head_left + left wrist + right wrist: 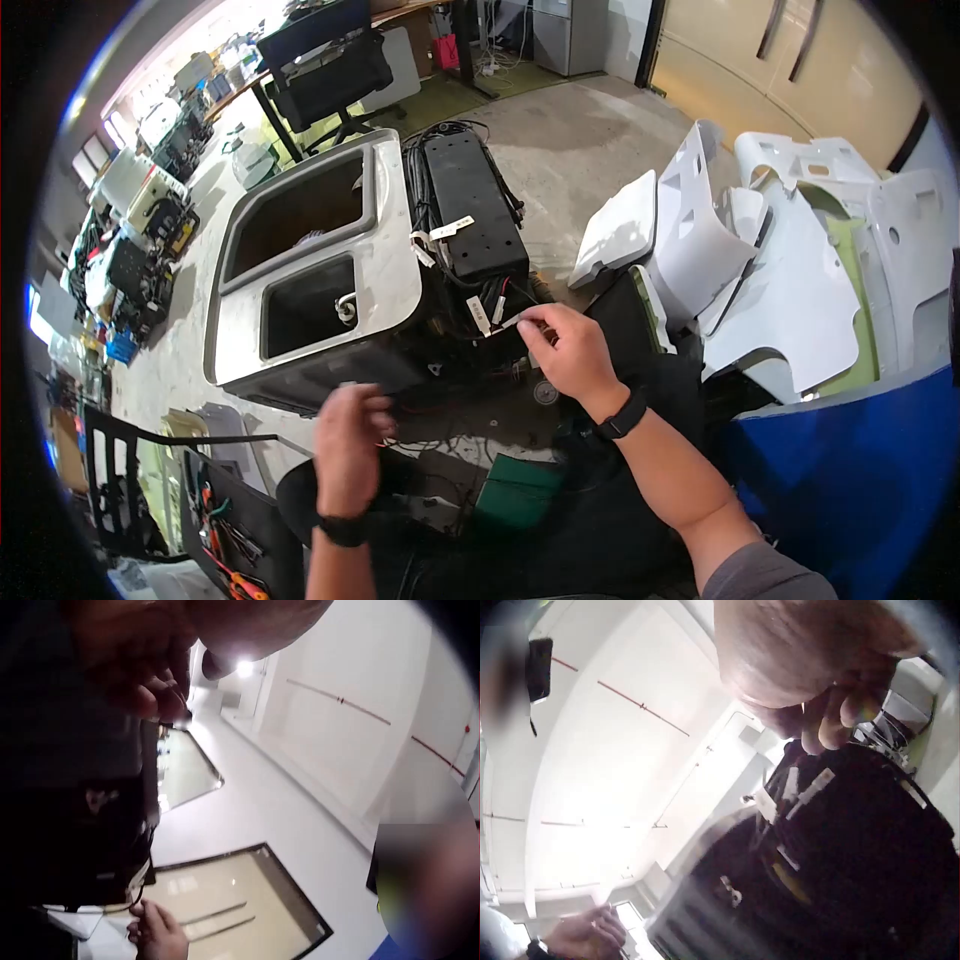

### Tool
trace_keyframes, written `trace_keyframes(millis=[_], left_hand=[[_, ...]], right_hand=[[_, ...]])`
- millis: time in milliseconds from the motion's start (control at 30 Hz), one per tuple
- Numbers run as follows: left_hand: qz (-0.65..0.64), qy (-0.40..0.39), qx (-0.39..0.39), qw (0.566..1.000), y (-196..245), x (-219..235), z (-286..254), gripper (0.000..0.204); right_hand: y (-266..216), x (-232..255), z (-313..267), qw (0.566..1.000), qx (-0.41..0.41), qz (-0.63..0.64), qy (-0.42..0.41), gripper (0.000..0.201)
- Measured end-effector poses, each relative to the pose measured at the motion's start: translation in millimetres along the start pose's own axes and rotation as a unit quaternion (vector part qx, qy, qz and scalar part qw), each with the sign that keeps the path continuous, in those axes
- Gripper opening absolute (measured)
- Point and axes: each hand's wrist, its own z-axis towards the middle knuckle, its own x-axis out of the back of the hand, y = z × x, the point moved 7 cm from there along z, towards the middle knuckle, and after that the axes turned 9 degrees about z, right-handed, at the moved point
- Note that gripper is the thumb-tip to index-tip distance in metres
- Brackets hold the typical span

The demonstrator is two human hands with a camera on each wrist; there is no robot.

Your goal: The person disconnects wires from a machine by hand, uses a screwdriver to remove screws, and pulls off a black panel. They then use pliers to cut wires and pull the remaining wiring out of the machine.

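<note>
My right hand (570,345) pinches a thin cable between thumb and index finger, beside the front corner of a dark-sided machine body with a pale top (385,285). White tags (479,316) hang on the cables next to those fingertips. Behind them, a black box (465,190) with small holes lies along the machine's side, a bundle of black cables (420,190) at its edge. My left hand (350,440), blurred, is raised in front of the machine with fingers bent, apart from it. Whether its fingertips hold something small, I cannot tell.
White molded panels (785,270) are piled at the right, by a blue surface (850,470). Hand tools (225,540) lie on a dark seat at lower left. A green box (518,490) sits low in front. An office chair (330,85) stands beyond the machine.
</note>
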Motion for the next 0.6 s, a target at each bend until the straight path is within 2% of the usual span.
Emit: trace_keyframes(millis=[33,67,100,167,233,267,333,500,567,600], left_hand=[[0.042,-0.026,0.009,0.999,-8.0,-20.4,4.3,0.025],[0.099,-0.069,0.008,0.993,-9.3,-44.2,9.5,0.029],[0.078,-0.086,0.031,0.993,-24.1,-58.5,16.8,0.032],[0.071,-0.107,0.068,0.989,-34.8,-86.6,23.6,0.036],[0.076,-0.103,0.096,0.987,-35.7,-103.4,28.2,0.034],[0.084,-0.106,0.097,0.986,-35.7,-107.8,30.4,0.034],[0.026,-0.059,0.133,0.989,-40.9,-108.0,33.3,0.032],[-0.064,-0.027,0.104,0.992,-38.7,-118.8,31.7,0.024],[-0.153,-0.050,0.034,0.986,-26.9,-124.0,30.1,0.024],[-0.164,-0.060,0.031,0.984,-22.8,-124.9,27.9,0.025]], right_hand=[[2.9,-1.6,-2.6,1.000,-0.003,0.006,0.008,0.016],[12.1,-5.6,-5.5,0.998,-0.057,0.037,0.004,0.018],[21.7,-9.4,-7.8,0.992,-0.109,0.068,-0.001,0.020],[27.7,-10.8,-7.4,0.989,-0.112,0.097,0.009,0.024],[41.5,-25.8,-10.4,0.928,-0.232,0.290,-0.023,0.025],[40.1,-25.6,-9.4,0.926,-0.233,0.295,-0.016,0.025],[43.0,-29.8,-14.1,0.869,-0.305,0.391,0.001,0.018],[42.9,-33.0,-15.5,0.859,-0.271,0.435,-0.004,0.013],[42.9,-33.6,-17.1,0.861,-0.252,0.442,0.005,0.013],[41.2,-32.7,-17.4,0.889,-0.229,0.397,-0.001,0.013]])
